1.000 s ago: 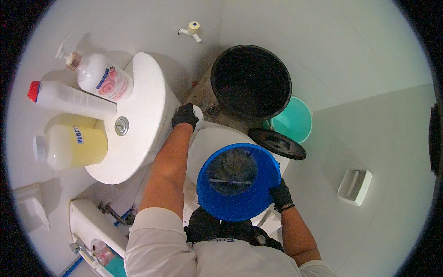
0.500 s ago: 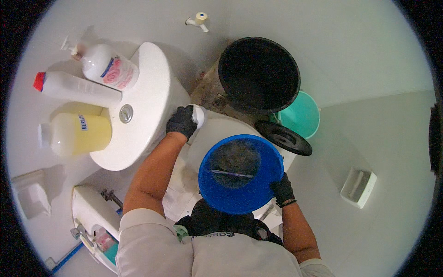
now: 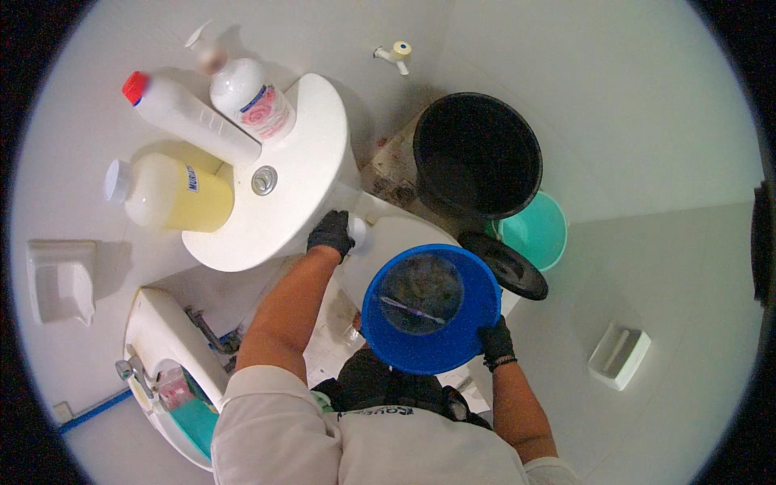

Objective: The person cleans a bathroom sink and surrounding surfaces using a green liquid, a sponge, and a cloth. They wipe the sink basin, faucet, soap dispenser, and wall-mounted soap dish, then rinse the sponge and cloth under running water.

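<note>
Currently, right hand (image 3: 495, 341) holding blue bucket (image 3: 440, 353).

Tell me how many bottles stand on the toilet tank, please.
3 on the toilet tank: the pump bottle at the picture's upper end, the red-capped bottle in the middle, and the bottle with yellow liquid lowest. None appears hidden.

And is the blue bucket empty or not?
Not empty: a slim stick lies inside the blue bucket. Whether it holds water, I cannot tell.
</note>
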`<state>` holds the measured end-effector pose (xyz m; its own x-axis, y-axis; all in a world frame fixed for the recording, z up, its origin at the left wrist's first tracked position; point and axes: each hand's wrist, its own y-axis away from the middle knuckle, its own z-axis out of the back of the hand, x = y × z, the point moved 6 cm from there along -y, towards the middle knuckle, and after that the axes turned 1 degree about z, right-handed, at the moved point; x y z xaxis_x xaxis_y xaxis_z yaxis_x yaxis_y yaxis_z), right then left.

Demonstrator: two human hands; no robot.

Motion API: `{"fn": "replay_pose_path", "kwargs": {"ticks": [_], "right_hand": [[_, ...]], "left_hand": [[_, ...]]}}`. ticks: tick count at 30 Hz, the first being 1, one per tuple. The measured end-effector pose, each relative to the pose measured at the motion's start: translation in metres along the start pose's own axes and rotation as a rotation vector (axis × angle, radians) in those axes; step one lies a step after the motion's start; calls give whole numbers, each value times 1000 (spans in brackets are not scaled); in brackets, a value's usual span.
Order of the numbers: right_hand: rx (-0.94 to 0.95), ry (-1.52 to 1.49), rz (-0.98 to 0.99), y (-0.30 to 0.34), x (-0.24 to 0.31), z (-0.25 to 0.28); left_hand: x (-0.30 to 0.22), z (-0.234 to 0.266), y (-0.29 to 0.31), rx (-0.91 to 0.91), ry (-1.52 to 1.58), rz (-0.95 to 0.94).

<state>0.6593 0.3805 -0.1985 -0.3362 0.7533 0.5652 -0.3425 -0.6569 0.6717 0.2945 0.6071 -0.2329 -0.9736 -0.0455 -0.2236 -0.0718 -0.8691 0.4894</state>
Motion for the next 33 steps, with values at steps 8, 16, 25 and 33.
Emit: {"fn": "replay_pose_path", "kwargs": {"ticks": [8, 16, 25, 33], "right_hand": [[29, -8, 73, -30, -3, -14], [97, -277, 59, -34, 17, -36], [494, -327, 255, -10, 71, -23], [156, 195, 914, 48, 201, 1]], "left_hand": [[-6, -2, 15, -83, -4, -74], [-4, 17, 43, -145, -138, -289], [21, 46, 146, -467, 259, -142], [61, 181, 391, -670, 181, 274]]}}
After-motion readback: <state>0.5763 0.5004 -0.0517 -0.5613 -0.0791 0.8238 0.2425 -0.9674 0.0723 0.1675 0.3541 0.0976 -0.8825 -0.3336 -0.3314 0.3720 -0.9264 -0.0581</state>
